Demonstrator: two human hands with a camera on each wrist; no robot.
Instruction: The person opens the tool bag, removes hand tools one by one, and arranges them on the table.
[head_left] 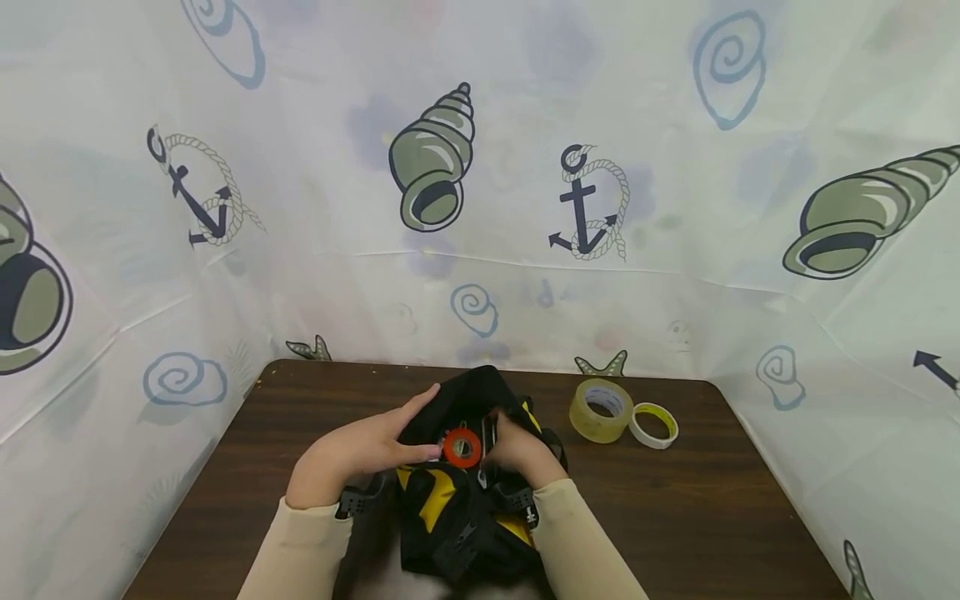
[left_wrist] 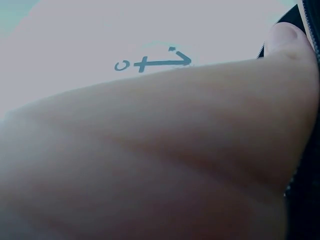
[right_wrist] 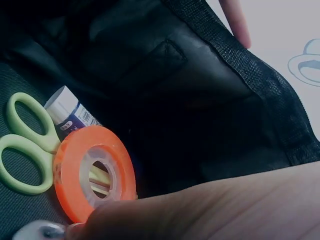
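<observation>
Hand, right (head_left: pixel 519 450), down in black-yellow bag (head_left: pixel 480 392); grasp hidden, can't tell. Orange tape roll (right_wrist: pixel 70 175) inside bag, just left of right fingers, contact unclear; hole faces right-wrist camera. Left hand (head_left: pixel 367 450) spread at bag's opening, thumb about equally near roll. Beyond roll: scissors (right_wrist: pixel 47 150), white-capped stick (right_wrist: pixel 65 107).

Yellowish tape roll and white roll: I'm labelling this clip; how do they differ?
The yellowish roll is larger and wider; the white roll smaller and narrower. The yellowish roll's core is pale, the white roll's inside is yellow. Both lie on the table beside the bag.
</observation>
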